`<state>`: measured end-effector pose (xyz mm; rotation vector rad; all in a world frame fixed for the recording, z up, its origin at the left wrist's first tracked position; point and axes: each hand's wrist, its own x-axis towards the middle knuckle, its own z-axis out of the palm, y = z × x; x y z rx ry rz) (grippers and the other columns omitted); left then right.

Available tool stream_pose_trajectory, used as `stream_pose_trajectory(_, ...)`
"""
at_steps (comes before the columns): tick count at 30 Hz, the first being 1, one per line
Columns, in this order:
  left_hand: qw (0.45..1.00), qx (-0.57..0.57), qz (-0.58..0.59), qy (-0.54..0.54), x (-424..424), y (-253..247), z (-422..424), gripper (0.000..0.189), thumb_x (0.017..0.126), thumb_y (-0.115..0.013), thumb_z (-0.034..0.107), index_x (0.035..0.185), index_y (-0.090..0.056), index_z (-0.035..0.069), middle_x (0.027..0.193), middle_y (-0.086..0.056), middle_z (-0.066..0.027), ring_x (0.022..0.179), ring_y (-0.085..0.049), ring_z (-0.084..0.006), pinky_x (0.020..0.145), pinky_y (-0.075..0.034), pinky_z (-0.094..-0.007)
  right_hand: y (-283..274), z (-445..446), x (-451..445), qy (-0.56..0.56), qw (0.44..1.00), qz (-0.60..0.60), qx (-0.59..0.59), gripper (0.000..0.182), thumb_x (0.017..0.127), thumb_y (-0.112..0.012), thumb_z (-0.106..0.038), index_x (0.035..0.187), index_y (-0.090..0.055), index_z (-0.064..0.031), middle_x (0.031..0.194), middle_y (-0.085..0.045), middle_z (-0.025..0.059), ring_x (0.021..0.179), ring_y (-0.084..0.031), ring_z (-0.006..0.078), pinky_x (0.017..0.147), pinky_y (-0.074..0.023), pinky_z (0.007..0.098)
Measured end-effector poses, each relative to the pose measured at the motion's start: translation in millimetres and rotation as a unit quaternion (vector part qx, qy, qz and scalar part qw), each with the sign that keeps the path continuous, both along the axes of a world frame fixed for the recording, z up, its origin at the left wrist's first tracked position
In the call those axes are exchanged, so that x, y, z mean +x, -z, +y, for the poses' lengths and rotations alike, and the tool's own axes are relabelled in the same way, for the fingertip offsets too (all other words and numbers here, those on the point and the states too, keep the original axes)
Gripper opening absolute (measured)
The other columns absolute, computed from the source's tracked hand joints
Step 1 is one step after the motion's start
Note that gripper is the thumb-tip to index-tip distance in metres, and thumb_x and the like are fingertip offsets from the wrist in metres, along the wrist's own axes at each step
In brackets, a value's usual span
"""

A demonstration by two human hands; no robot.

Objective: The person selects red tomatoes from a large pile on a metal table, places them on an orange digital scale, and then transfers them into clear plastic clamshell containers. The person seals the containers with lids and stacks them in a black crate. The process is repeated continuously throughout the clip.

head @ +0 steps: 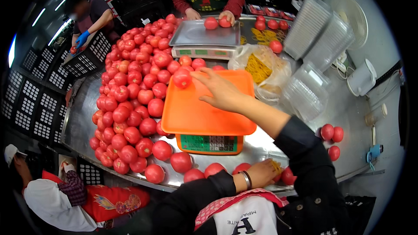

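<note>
My right hand (220, 89) reaches over the orange plastic tray (209, 114) of a digital scale, fingers spread and thumb apart. Its fingertips are at the side of a red tomato (182, 78) at the tray's upper left edge; it does not grip it. My left hand (263, 173), with bracelets at the wrist, is at the near table edge among tomatoes, yellow rubber bands (276, 167) at its fingers. A tomato (288, 176) lies just right of it; whether it grips one is hidden. The scale's green keypad panel (209, 143) faces me.
A large tomato pile (130, 104) covers the metal table's left side. Ahead, a person's hands are at a second scale (205, 34) with tomatoes. Rubber bands fill a plastic bag (258, 68); clear clamshell containers (307, 91) stand right. Two other people are at left, near black crates (42, 104).
</note>
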<state>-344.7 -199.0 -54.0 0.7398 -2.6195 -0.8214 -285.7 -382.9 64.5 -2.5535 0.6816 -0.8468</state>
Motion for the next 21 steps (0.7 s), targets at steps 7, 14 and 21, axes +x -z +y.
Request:
stream_pose_trajectory(7,0.984,0.077,0.144,-0.072,6,24,4,0.046,0.078,-0.066,0.030,0.113,-0.061,0.000,0.112,-0.063,-0.0141,0.115,-0.053,-0.0310,0.107,-0.032,-0.0397,47,-53,97,-0.001,0.994,-0.022,0.111,0.064,0.075,-0.072,-0.012,0.133,-0.045,-0.0080,0.136,-0.043,0.0176,0.118,-0.050,0.0339,0.100,-0.0436,0.0414)
stream_pose_trajectory(14,0.998,0.014,0.052,-0.031,16,16,-1,0.045,0.078,-0.067,0.024,0.116,-0.057,0.003,0.110,-0.060,-0.0170,0.112,-0.052,-0.0337,0.102,-0.037,-0.0426,23,-4,18,-0.123,0.610,-0.327,0.712,0.056,0.092,-0.045,-0.052,0.122,-0.049,-0.0042,0.106,-0.062,0.0149,0.079,-0.066,0.0277,0.062,-0.0512,0.0354)
stream_pose_trajectory(21,0.999,-0.031,-0.034,-0.008,10,-17,0,0.051,0.082,-0.065,0.025,0.125,-0.052,0.000,0.123,-0.057,-0.0209,0.121,-0.049,-0.0352,0.112,-0.026,-0.0497,20,56,-121,-0.110,0.587,-0.331,0.731,0.055,0.092,-0.049,-0.048,0.124,-0.050,-0.0033,0.108,-0.064,0.0152,0.075,-0.064,0.0263,0.062,-0.0501,0.0326)
